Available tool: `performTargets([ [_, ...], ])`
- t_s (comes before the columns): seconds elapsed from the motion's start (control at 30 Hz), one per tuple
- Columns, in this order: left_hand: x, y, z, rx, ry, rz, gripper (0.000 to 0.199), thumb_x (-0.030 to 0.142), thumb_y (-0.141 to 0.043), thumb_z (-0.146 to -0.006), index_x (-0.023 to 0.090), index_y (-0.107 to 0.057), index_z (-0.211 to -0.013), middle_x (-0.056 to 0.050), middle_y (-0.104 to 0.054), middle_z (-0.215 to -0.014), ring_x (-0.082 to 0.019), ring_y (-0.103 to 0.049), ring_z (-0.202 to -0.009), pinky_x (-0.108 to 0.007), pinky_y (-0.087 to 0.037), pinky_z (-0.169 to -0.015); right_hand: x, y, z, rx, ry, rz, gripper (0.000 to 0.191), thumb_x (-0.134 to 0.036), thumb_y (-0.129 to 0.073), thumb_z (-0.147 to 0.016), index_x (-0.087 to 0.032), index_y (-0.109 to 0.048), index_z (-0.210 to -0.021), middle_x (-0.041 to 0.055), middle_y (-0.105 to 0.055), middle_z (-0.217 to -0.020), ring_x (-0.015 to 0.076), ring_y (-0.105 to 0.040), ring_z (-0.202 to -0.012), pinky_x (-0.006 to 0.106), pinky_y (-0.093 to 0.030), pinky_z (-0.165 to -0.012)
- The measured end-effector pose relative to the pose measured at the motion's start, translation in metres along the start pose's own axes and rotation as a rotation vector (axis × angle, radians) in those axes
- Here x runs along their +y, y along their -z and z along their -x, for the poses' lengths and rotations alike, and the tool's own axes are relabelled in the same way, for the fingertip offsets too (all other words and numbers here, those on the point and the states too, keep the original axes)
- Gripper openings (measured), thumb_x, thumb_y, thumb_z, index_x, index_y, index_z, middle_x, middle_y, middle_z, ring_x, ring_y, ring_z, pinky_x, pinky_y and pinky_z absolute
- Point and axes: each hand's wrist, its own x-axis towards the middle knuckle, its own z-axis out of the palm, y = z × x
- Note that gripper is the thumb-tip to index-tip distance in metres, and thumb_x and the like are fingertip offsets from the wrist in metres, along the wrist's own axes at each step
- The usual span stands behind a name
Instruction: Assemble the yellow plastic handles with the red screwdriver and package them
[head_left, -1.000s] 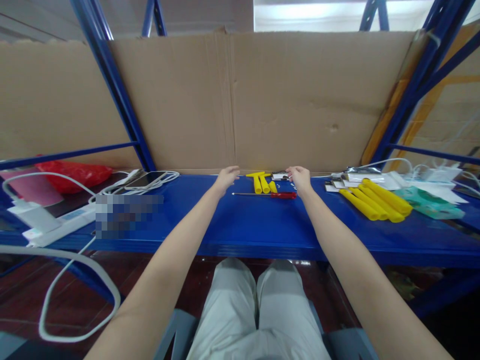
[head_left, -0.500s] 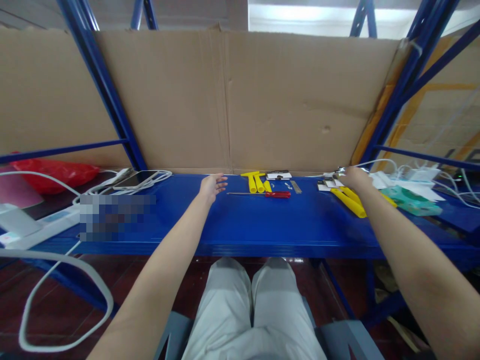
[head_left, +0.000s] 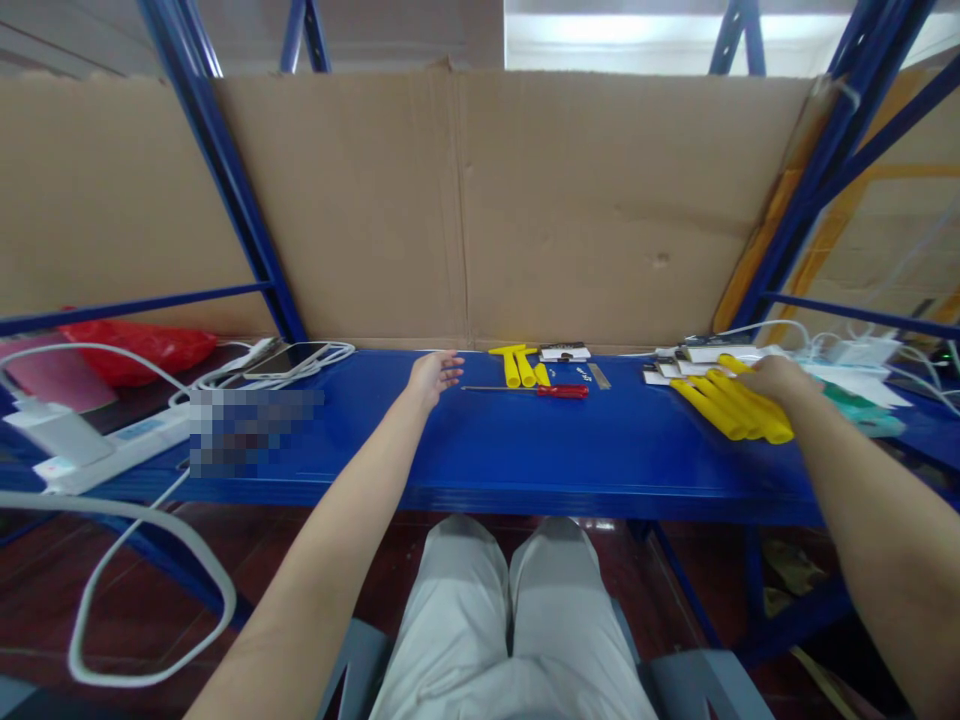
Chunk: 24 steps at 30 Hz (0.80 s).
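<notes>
My left hand (head_left: 436, 373) hovers over the blue shelf (head_left: 510, 450), its slightly curled fingers apart and holding nothing. Right of it lie yellow T-shaped handles (head_left: 512, 367) and a screwdriver (head_left: 562, 391) with a red handle, its shaft pointing left. At the right, my right hand (head_left: 780, 380) closes its fingers around the upper end of a yellow handle (head_left: 733, 364) in a row of several more yellow handles (head_left: 712, 408). The hand hides part of that row. Small white-and-black packs (head_left: 664, 370) lie just behind these handles.
A flat metal strip (head_left: 598, 376), tiny metal pieces and a white-and-black pack (head_left: 565, 353) lie near the screwdriver. Cables, a power strip (head_left: 127, 452) and a red bag (head_left: 150, 345) crowd the left. A green packet (head_left: 862, 410) lies far right. Cardboard (head_left: 360, 210) walls the back.
My right hand has come back and right from the shiny item and packs behind the handles onto the yellow handles. My left hand stays nearly still. The view has shifted slightly.
</notes>
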Motion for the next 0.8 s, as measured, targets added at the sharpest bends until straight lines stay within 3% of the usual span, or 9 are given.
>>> performTargets([
  [0.1,-0.002,0.0,-0.002,-0.001,-0.011,-0.032,0.009,0.01,-0.055,-0.071,0.016,-0.061,-0.075,-0.003,-0.066,-0.066,-0.011,-0.056,-0.048,-0.023,-0.043,-0.05,-0.031,0.026,0.012,-0.04,-0.128,0.031,0.015,-0.019,-0.068,-0.064,-0.024,-0.07,-0.078,0.024,-0.064,-0.1,0.04,-0.057,-0.104,0.056,-0.039,-0.083],
  [0.2,-0.007,-0.003,-0.005,0.046,-0.082,-0.124,0.008,0.012,-0.055,-0.072,0.016,-0.061,-0.076,-0.003,-0.066,-0.066,-0.011,-0.056,-0.049,-0.023,-0.043,-0.052,-0.078,0.055,0.034,0.03,-0.082,-0.05,0.028,-0.023,-0.062,-0.074,-0.023,-0.067,-0.102,0.0235,-0.061,-0.114,0.0384,-0.054,-0.114,0.055,-0.04,-0.091],
  [0.27,-0.009,-0.008,-0.006,0.108,-0.207,-0.214,0.01,0.012,-0.053,-0.073,0.017,-0.061,-0.078,-0.002,-0.064,-0.066,-0.012,-0.058,-0.053,-0.023,-0.044,-0.055,-0.112,0.066,0.052,0.085,-0.025,-0.134,0.034,-0.024,-0.059,-0.079,-0.019,-0.064,-0.112,0.0225,-0.06,-0.12,0.0358,-0.054,-0.117,0.051,-0.041,-0.095],
  [0.33,-0.008,-0.018,-0.008,0.128,-0.371,-0.28,0.012,0.012,-0.052,-0.075,0.016,-0.062,-0.08,-0.003,-0.066,-0.071,-0.013,-0.062,-0.063,-0.024,-0.047,-0.064,-0.146,0.066,0.071,0.116,0.039,-0.219,0.032,-0.025,-0.059,-0.08,-0.017,-0.062,-0.111,0.0203,-0.062,-0.118,0.0331,-0.056,-0.115,0.048,-0.042,-0.095],
  [0.47,-0.002,-0.048,-0.008,0.015,-0.579,-0.296,0.012,0.017,-0.054,-0.08,0.015,-0.064,-0.084,-0.007,-0.07,-0.089,-0.015,-0.064,-0.086,-0.027,-0.048,-0.084,-0.205,0.033,0.108,-0.015,0.225,-0.395,0.02,-0.026,-0.061,-0.08,-0.02,-0.061,-0.099,0.0145,-0.067,-0.108,0.0285,-0.062,-0.1,0.041,-0.046,-0.087],
  [0.57,-0.003,-0.068,-0.002,-0.032,-0.605,-0.322,0.014,0.022,-0.053,-0.085,0.014,-0.064,-0.086,-0.008,-0.071,-0.096,-0.016,-0.064,-0.094,-0.028,-0.046,-0.089,-0.233,-0.006,0.135,-0.12,0.338,-0.468,0.017,-0.025,-0.064,-0.076,-0.02,-0.061,-0.093,0.0097,-0.069,-0.095,0.0263,-0.063,-0.092,0.036,-0.046,-0.08],
  [0.7,-0.021,-0.079,0.01,-0.137,-0.569,-0.378,0.02,0.027,-0.053,-0.087,0.014,-0.062,-0.076,-0.007,-0.072,-0.087,-0.017,-0.065,-0.091,-0.028,-0.047,-0.086,-0.242,-0.045,0.165,-0.211,0.49,-0.465,0.015,-0.025,-0.061,-0.077,-0.023,-0.061,-0.092,0.0072,-0.071,-0.09,0.0238,-0.064,-0.088,0.032,-0.045,-0.076],
  [0.8,-0.035,-0.077,0.014,-0.149,-0.582,-0.356,0.013,0.021,-0.056,-0.084,0.015,-0.061,-0.074,-0.006,-0.072,-0.087,-0.016,-0.066,-0.088,-0.027,-0.048,-0.083,-0.238,-0.055,0.177,-0.257,0.553,-0.461,0.016,-0.026,-0.06,-0.079,-0.025,-0.061,-0.094,0.0065,-0.071,-0.094,0.0231,-0.064,-0.088,0.031,-0.046,-0.076],
])
